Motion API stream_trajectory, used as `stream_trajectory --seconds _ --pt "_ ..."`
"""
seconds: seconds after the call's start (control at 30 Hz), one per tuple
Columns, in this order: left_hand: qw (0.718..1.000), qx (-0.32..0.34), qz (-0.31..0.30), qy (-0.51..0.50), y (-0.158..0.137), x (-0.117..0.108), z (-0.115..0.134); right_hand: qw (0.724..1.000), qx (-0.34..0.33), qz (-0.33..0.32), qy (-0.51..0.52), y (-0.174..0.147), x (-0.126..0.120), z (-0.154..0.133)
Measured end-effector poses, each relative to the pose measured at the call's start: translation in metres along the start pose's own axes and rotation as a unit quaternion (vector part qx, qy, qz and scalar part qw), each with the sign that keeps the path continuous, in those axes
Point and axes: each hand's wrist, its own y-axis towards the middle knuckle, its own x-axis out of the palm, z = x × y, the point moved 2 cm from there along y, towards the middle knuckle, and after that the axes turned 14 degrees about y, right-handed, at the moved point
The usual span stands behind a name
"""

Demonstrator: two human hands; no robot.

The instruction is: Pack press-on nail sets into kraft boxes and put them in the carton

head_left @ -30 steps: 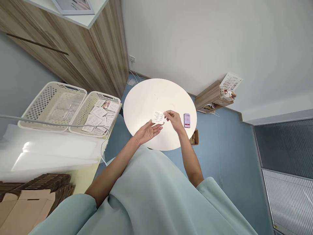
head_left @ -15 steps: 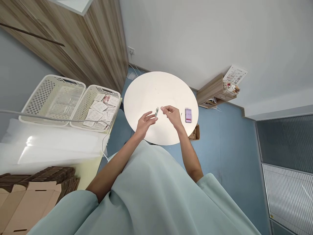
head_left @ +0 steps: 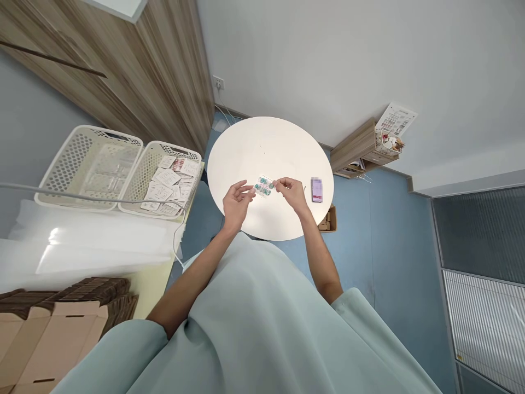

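Above the white round table (head_left: 246,148) I hold a small, pale, see-through sheet with rows of green oval pieces (head_left: 263,186); its exact kind is too small to make out. My left hand (head_left: 237,202) pinches its left edge between thumb and fingertips, the other fingers loosely curled. On the opposite side my right hand (head_left: 292,192) grips the right corner between thumb and forefinger. The face of the sheet is turned up towards me. A phone (head_left: 316,190) with a lit purplish screen lies to the right of my right hand.
To the left, one white basket (head_left: 141,143) holds printed cards; another (head_left: 49,169) holds clear plastic pieces. Flat cardboard boxes (head_left: 61,339) are stacked nearer me. A grey cable (head_left: 102,196) crosses the baskets. An open carton (head_left: 331,220) stands beside the table, a wooden shelf (head_left: 361,148) beyond.
The sheet has turned from nearly edge-on to face-up, showing its green pieces. My right hand, apart from it before, now grips its right corner. My left hand has shifted slightly left.
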Motion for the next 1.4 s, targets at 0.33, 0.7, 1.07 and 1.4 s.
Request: stream_trajectory --seconds 0.33,0.7,1.07,1.4 --pt "0.997 -0.035 -0.063 -0.014 -0.003 -0.001 0.0 1.0 -0.005 -0.01 0.02 -0.005 -0.011 0.008" --pt "0.993 -0.089 -0.072 -0.025 0.003 0.002 -0.01 0.995 0.025 -0.044 0.089 -0.023 -0.014 0.005" --pt "0.989 -0.089 -0.107 -0.053 0.016 0.002 -0.004 0.997 0.017 -0.072 0.034 -0.049 -0.014 0.02" --pt "0.977 -0.077 -0.174 -0.101 0.019 0.009 -0.003 0.997 0.038 -0.042 0.052 -0.047 -0.016 0.046"
